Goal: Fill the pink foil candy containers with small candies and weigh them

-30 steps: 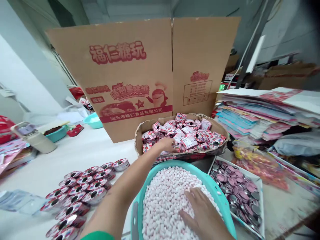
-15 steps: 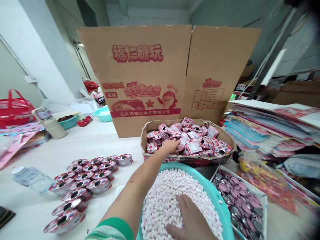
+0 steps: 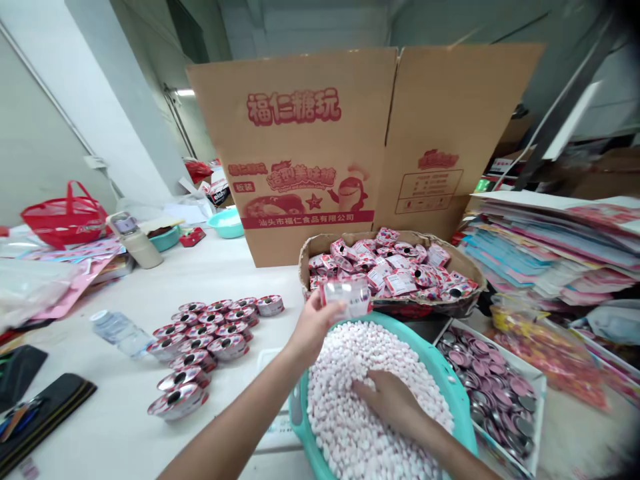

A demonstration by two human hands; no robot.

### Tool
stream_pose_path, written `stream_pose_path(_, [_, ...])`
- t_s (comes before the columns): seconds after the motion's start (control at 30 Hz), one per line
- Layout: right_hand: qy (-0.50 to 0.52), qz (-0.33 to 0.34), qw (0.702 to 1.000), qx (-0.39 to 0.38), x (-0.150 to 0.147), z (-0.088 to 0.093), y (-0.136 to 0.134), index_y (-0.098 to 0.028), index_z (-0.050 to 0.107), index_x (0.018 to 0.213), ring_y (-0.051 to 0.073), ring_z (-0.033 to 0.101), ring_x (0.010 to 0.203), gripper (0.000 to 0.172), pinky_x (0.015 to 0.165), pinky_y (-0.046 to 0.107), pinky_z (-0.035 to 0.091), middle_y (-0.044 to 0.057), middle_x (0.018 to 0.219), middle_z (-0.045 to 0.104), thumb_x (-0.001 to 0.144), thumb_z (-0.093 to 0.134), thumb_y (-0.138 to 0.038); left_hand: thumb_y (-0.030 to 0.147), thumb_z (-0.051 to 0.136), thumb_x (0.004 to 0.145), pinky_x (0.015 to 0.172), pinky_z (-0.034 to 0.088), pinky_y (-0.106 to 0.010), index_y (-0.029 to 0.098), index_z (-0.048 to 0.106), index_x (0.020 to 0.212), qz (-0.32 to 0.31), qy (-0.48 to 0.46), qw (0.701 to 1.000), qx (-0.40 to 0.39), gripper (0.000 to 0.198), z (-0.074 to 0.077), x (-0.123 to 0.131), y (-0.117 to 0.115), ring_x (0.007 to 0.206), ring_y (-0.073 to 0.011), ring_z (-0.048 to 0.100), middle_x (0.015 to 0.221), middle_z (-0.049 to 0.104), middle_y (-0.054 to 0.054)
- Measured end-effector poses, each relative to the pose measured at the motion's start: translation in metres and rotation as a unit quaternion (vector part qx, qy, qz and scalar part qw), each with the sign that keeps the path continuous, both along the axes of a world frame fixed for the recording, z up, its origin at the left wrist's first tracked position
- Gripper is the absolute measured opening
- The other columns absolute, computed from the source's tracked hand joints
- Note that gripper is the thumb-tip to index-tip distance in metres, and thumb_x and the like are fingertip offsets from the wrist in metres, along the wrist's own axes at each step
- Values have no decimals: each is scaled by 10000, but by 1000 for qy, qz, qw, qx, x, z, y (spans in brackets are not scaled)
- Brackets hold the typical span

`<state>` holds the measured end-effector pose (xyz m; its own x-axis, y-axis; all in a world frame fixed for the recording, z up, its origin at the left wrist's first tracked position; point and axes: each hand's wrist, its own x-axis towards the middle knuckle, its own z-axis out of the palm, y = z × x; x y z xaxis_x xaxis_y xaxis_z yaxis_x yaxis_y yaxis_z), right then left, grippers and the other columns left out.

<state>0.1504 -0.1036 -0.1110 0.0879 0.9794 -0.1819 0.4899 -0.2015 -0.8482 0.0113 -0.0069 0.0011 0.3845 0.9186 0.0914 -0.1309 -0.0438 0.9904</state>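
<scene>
The left hand (image 3: pixel 313 328) has now lifted a small packet (image 3: pixel 346 298) out of the shallow box (image 3: pixel 320 245), fingers gripping it above the teal basin (image 3: pixel 453 393); the right hand (image 3: pixel 387 400) lies loose and half-open in the white candies (image 3: pixel 360 393); tins (image 3: pixel 200 330) sit in rows on the white table (image 3: pixel 120 413) before a tall printed carton (image 3: pixel 300 167).

The fingertips of the right hand (image 3: pixel 385 393) disappear among the pink-white candies (image 3: pixel 360 400), the bottom edge cuts off the teal plastic basin (image 3: pixel 451 393), the packet (image 3: pixel 347 298) in the left hand (image 3: pixel 313 328) has print too small to read, and the printed sheets (image 3: pixel 550 253) run off the right edge.
</scene>
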Motion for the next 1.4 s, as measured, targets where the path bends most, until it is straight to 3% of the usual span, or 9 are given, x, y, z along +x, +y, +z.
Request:
stream_pose_path(0.07, [138, -26, 990, -30, 0, 0, 4, -172, 561, 565, 172, 512, 611, 357, 630, 294, 371, 20, 565, 557, 722, 623, -487, 311, 747, 681, 898, 501, -361, 169, 521, 1171, -3, -62, 995, -77, 558, -9, -18, -32, 994, -228, 654, 1137, 666, -109])
stream_pose_path(0.13, [226, -37, 972, -59, 1, 1, 5, -177, 543, 576, 127, 453, 534, 356, 560, 261, 367, -13, 537, 509, 750, 585, -485, 280, 784, 637, 914, 493, -365, 178, 544, 1148, 15, -41, 995, -85, 574, -17, -29, -56, 1011, -237, 647, 1125, 674, -97])
stream_pose_path(0.23, [323, -62, 939, -99, 8, 5, 5, -195, 521, 650, 92, 424, 476, 326, 472, 216, 359, -32, 572, 504, 786, 526, -491, 286, 754, 682, 920, 487, -356, 200, 568, 1131, 51, 43, 998, -14, 494, -27, -38, -78, 1041, -238, 630, 1134, 668, -77])
stream_pose_path(0.37, [448, -100, 878, -135, 23, 13, 6, -210, 434, 634, 52, 276, 355, 275, 342, 167, 210, -66, 504, 412, 771, 528, -430, 287, 701, 737, 936, 476, -363, 217, 572, 1123, 95, 148, 980, 91, 413, -38, -43, -94, 1058, -237, 613, 1139, 653, -71])
stream_pose_path(0.53, [563, -148, 808, -86, 34, 40, 8, -218, 380, 657, 47, 297, 363, 201, 334, 143, 200, -80, 516, 392, 744, 536, -311, 282, 612, 811, 884, 490, -347, 236, 536, 1168, 113, 210, 961, 139, 369, -54, -41, -110, 1040, -229, 619, 1142, 643, -73])
stream_pose_path(0.7, [617, -181, 766, -32, 30, 75, 11, -211, 376, 653, 42, 311, 372, 190, 341, 127, 208, -88, 505, 379, 738, 537, -263, 237, 599, 816, 941, 444, -445, 230, 510, 1227, 89, 286, 918, 259, 421, -65, -33, -118, 1092, -265, 583, 1184, 635, -89])
stream_pose_path(0.87, [616, -221, 756, 18, 12, 87, 13, -208, 400, 646, 42, 305, 357, 195, 320, 139, 198, -84, 486, 408, 729, 561, -282, 134, 554, 807, 933, 432, -460, 234, 489, 1253, 40, 316, 896, 310, 462, -61, -21, -119, 1070, -262, 592, 1177, 644, -82])
stream_pose_path(1.13, [570, -273, 772, 68, -16, 81, 9, -201, 412, 611, 36, 339, 359, 272, 334, 152, 280, -92, 465, 418, 689, 645, -315, 182, 567, 806, 920, 463, -428, 247, 507, 1250, 45, 300, 918, 256, 453, -61, -14, -119, 1069, -265, 585, 1184, 635, -80])
stream_pose_path(1.4, [570, -264, 776, 62, -24, 97, 9, -200, 424, 634, 45, 367, 380, 216, 339, 160, 275, -88, 487, 438, 692, 617, -278, 193, 555, 812, 928, 455, -425, 225, 502, 1253, 49, 299, 925, 231, 445, -60, -15, -119, 1081, -266, 578, 1207, 623, -85])
